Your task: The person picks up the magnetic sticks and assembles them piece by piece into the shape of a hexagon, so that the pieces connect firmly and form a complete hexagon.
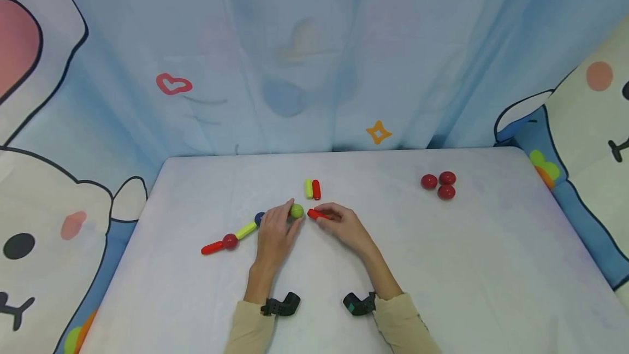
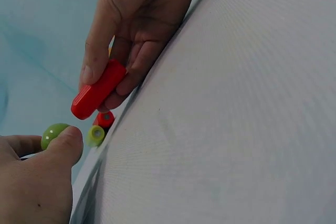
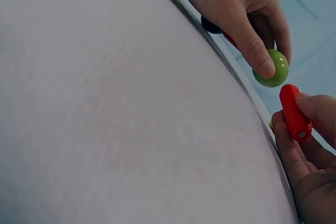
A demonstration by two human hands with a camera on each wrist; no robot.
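My left hand (image 1: 275, 234) pinches a green ball (image 1: 297, 211) between thumb and fingers. From under that hand a joined chain runs to the left: a blue ball (image 1: 260, 218), a yellow-green rod (image 1: 246, 230), a red ball (image 1: 230, 241) and a red rod (image 1: 212, 248) at its end. The hand hides the stretch between the blue and green balls, where some red peeks out in the right wrist view. A separate red rod (image 3: 295, 113) is held between the thumb and fingers of my right hand (image 1: 348, 228). Its near end points at the green ball, a small gap between them.
Just beyond the hands, a loose yellow-green rod (image 1: 308, 189) and another red rod (image 1: 316, 189) lie side by side. Several dark red balls, three in all, include one ball (image 1: 446, 192) at the back right of the white table (image 1: 491, 266). A blue curtain (image 1: 314, 70) hangs behind.
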